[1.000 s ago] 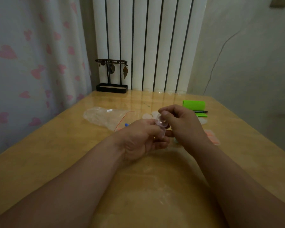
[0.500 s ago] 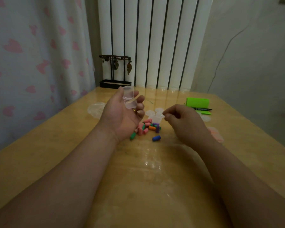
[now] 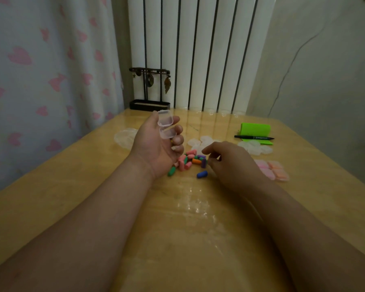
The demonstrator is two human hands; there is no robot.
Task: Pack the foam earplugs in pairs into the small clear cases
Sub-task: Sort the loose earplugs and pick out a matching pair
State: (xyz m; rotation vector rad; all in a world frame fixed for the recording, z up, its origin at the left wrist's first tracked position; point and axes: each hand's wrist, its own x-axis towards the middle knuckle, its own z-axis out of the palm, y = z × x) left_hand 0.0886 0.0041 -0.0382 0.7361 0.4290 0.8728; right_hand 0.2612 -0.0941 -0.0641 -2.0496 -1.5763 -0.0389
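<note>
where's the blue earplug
In the head view, the blue earplug lies alone on the table, just nearer than the earplug pile, left of the right hand.

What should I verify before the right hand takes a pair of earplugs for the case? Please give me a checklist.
1. Lid of the clear case open: ok, it stands up.
2. Grip of the left hand on the case: ok, its fingers curl round it.
3. Case empty: cannot tell, the plastic is clear and the light is dim.
4. Is the right hand free: cannot tell, its fingers curl over the earplug pile.
5. Matching pair in the pile: ok, several pink ones.
6. Reach to the blue earplug: ok, it lies apart, near the right hand.
</note>
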